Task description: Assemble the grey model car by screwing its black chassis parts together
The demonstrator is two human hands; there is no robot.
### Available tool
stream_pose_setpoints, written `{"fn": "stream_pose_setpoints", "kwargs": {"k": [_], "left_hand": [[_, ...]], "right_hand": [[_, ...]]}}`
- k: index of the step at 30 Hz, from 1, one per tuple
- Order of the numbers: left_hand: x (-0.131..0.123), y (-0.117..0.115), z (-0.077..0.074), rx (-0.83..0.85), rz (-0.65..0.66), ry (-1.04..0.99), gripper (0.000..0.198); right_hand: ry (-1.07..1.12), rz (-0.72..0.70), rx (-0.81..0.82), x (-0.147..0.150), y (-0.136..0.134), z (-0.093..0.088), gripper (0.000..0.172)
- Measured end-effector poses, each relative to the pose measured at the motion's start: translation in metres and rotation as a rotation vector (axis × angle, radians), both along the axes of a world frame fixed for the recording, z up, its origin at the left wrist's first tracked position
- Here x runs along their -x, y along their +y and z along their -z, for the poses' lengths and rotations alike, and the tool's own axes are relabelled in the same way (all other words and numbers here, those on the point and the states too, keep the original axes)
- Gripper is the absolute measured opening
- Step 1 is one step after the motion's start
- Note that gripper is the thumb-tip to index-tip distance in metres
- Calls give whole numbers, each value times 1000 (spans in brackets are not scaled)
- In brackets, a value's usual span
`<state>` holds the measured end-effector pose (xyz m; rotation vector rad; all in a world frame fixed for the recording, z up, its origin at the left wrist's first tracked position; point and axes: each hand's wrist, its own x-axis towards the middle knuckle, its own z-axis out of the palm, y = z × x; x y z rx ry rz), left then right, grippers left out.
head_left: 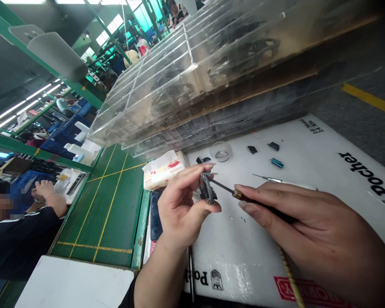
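Over the white mat, your left hand pinches the small dark part aloft while your right hand grips the thin tool, tip on it: keep the shaft steady, pressure light.

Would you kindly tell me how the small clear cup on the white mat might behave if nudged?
The cup looks like thin clear plastic, so probably very light and quick to slide on the glossy mat. Low and wide, it seems unlikely to tip. It sits beyond the left hand pinching a part and the right hand holding a screwdriver.
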<state>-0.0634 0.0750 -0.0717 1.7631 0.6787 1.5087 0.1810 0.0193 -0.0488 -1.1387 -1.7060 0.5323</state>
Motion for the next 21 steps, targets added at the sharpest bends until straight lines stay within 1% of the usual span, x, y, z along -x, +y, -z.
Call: {"fn": "stream_pose_setpoints", "kwargs": {"k": [3,5,10,13,17,21], "left_hand": [[-3,-1,0,65,75,-77,59],[-7,-2,2,81,106,-124,58],[-13,0,11,64,66,-143,56],[-13,2,15,62,80,-166,62],[-14,3,12,61,61,-213,65],[-16,0,6,104,87,-231,55]], "right_hand": [[-1,-6,-7,0,-1,0,31],[-3,-5,-19,0,-2,0,33],[-25,15,-31,-1,0,2,31],[-52,10,-89,-1,0,4,31],[-73,-31,-157,2,-1,5,29],[-78,-21,-170,4,-4,4,33]]}}
